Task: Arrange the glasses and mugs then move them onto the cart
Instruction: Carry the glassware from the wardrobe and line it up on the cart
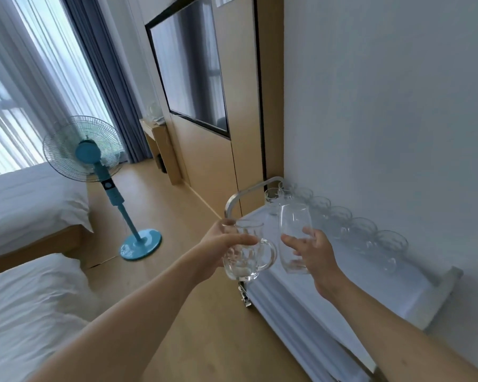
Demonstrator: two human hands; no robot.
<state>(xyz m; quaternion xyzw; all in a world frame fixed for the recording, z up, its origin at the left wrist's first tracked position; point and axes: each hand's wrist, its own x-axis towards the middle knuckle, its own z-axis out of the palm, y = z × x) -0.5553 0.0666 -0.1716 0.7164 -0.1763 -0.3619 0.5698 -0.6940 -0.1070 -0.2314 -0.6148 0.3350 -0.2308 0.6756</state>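
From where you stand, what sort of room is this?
Probably a hotel bedroom. Two beds with white linen lie on the left, a flat black wall-mounted television hangs opposite, and a metal service cart carries a row of clear drinking glasses along the white wall.

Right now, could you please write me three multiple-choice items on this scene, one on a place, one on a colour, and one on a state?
1. Where does the row of glasses stand?
A. on the bed
B. on the cart top by the wall
C. on the floor

2. What colour is the standing fan?
A. red
B. black
C. turquoise

3. What does the left hand hold?
A. a handled glass mug
B. nothing
C. a white plate

Answers:
1 B: the glasses line the cart top along the white wall.
2 C: its hub, pole and base are turquoise.
3 A: its fingers grip the glass mug, while the right hand holds a tall glass.
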